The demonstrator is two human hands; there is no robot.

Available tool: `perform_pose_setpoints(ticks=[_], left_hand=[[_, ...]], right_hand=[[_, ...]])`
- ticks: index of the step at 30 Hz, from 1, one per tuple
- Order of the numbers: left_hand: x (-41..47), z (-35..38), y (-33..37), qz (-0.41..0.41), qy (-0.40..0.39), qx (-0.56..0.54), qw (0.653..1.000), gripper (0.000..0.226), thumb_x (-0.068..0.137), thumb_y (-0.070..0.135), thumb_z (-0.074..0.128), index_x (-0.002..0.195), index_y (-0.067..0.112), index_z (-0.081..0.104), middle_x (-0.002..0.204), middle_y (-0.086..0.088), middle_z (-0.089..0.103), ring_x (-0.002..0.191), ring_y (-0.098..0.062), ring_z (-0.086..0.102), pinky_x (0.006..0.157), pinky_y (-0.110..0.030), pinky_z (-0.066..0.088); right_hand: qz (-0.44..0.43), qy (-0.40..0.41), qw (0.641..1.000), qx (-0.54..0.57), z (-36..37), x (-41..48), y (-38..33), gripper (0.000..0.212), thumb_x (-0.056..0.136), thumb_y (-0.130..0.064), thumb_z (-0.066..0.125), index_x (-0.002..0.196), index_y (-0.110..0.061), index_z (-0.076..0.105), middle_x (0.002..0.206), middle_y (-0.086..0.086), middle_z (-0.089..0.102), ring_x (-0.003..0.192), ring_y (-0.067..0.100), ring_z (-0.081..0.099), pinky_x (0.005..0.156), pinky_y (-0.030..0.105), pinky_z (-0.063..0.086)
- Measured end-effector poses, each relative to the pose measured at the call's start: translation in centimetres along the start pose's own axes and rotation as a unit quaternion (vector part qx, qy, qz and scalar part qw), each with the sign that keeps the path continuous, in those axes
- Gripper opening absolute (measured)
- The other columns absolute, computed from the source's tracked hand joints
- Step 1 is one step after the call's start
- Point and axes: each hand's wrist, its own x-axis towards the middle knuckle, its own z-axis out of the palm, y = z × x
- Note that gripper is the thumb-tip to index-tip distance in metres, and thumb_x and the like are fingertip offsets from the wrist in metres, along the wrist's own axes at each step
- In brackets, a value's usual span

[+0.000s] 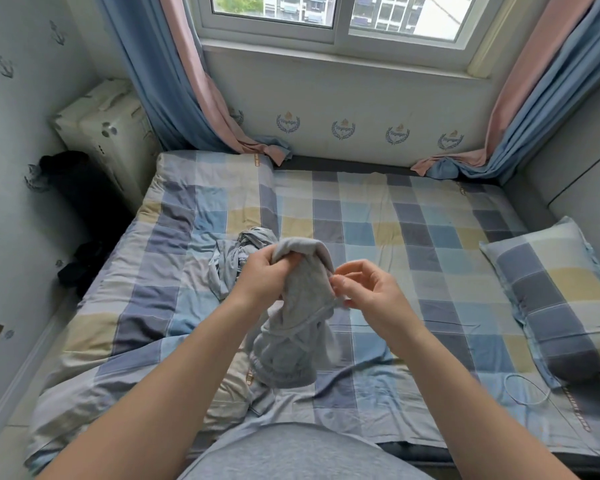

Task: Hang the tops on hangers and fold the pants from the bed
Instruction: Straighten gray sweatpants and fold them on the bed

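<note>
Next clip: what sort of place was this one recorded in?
A small bedroom, probably in a flat: a bed with a checked sheet, a matching pillow, and a curtained window facing high-rise blocks. The left hand and right hand hold a grey garment above the bed.

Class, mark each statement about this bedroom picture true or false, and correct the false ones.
1. The left hand and the right hand both hold the grey garment. True.
2. The pillow lies at the person's left. False: it lies on the bed at the right.
3. A second crumpled garment lies on the bed beyond the hands. True.
4. The grey garment lies folded flat. False: it hangs bunched from the hands.
</note>
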Motion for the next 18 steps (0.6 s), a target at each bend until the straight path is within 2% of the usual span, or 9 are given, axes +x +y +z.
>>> perform_pose_setpoints(ticks=[2,4,6,7,9,12,14,16,18], left_hand=[[-0.2,-0.1,0.7,-0.046,0.017,-0.078,0.996,0.013,0.099,0.022,0.060,0.098,0.014,0.070,0.093,-0.010,0.071,0.090,-0.025,0.068,0.071,-0.041,0.060],[-0.5,-0.3,1.5,-0.084,0.023,-0.147,0.985,0.018,0.100,0.024,0.059,0.107,0.011,0.069,0.101,-0.015,0.071,0.093,-0.028,0.069,0.079,-0.049,0.059],[-0.6,-0.5,2.0,-0.106,0.022,-0.202,0.973,0.022,0.101,0.026,0.058,0.114,0.012,0.069,0.106,-0.014,0.073,0.094,-0.028,0.071,0.075,-0.047,0.061],[-0.7,-0.6,2.3,-0.112,0.018,-0.228,0.967,0.023,0.101,0.025,0.058,0.117,0.012,0.068,0.107,-0.015,0.073,0.093,-0.028,0.072,0.070,-0.044,0.063],[-0.8,-0.7,2.8,-0.123,0.010,-0.266,0.956,0.025,0.101,0.024,0.058,0.119,0.008,0.065,0.109,-0.019,0.072,0.092,-0.029,0.073,0.063,-0.038,0.061],[-0.7,-0.7,3.1,-0.135,0.002,-0.282,0.950,0.031,0.103,0.022,0.056,0.121,-0.002,0.061,0.112,-0.024,0.071,0.097,-0.034,0.073,0.064,-0.039,0.062],[-0.5,-0.7,3.0,-0.132,0.003,-0.285,0.949,0.032,0.104,0.023,0.053,0.121,-0.004,0.059,0.113,-0.024,0.070,0.100,-0.035,0.072,0.068,-0.041,0.062],[-0.1,-0.9,2.8,-0.125,0.002,-0.261,0.957,0.032,0.104,0.026,0.052,0.120,-0.001,0.060,0.114,-0.017,0.070,0.101,-0.031,0.070,0.070,-0.039,0.063],[-0.1,-1.0,2.5,-0.123,-0.015,-0.175,0.977,0.028,0.102,0.031,0.054,0.116,0.008,0.064,0.111,-0.011,0.071,0.093,-0.025,0.071,0.068,-0.034,0.061]], right_hand=[[0.017,-0.026,0.998,-0.048,0.9,-0.2,0.9,0.038,0.088,-0.032,0.074,0.121,-0.023,0.058,0.121,-0.002,0.063,0.115,0.017,0.060,0.091,0.028,0.052],[0.055,-0.036,0.995,-0.069,1.7,-0.6,1.4,0.070,0.084,-0.042,0.077,0.142,-0.030,0.039,0.138,-0.012,0.044,0.127,0.010,0.045,0.097,0.029,0.042],[0.094,-0.053,0.993,-0.045,2.3,-0.9,1.8,0.081,0.083,-0.042,0.078,0.146,-0.034,0.027,0.133,-0.019,0.041,0.117,-0.001,0.049,0.088,0.019,0.042],[0.105,-0.074,0.991,-0.033,2.6,-1.1,2.1,0.073,0.084,-0.037,0.078,0.140,-0.033,0.031,0.127,-0.020,0.047,0.104,-0.008,0.056,0.079,0.012,0.045],[0.096,-0.102,0.990,-0.024,3.2,-1.0,2.8,0.048,0.086,-0.025,0.077,0.127,-0.024,0.051,0.113,-0.010,0.065,0.089,-0.007,0.065,0.069,0.012,0.051],[0.051,-0.041,0.997,-0.041,3.2,-0.4,3.3,0.014,0.091,-0.012,0.069,0.103,-0.019,0.072,0.095,-0.001,0.076,0.093,0.017,0.072,0.082,0.034,0.060],[0.038,-0.004,0.998,-0.059,2.8,0.1,3.1,0.013,0.094,-0.010,0.063,0.094,-0.018,0.073,0.090,0.003,0.076,0.091,0.025,0.071,0.084,0.046,0.060],[0.035,0.018,0.998,-0.042,2.3,0.3,2.5,0.011,0.097,-0.009,0.060,0.093,-0.009,0.071,0.086,0.006,0.073,0.084,0.023,0.069,0.078,0.041,0.057],[0.048,0.045,0.998,0.014,1.8,0.5,1.8,0.013,0.098,-0.009,0.060,0.094,0.000,0.068,0.084,0.012,0.071,0.081,0.024,0.066,0.073,0.039,0.057]])
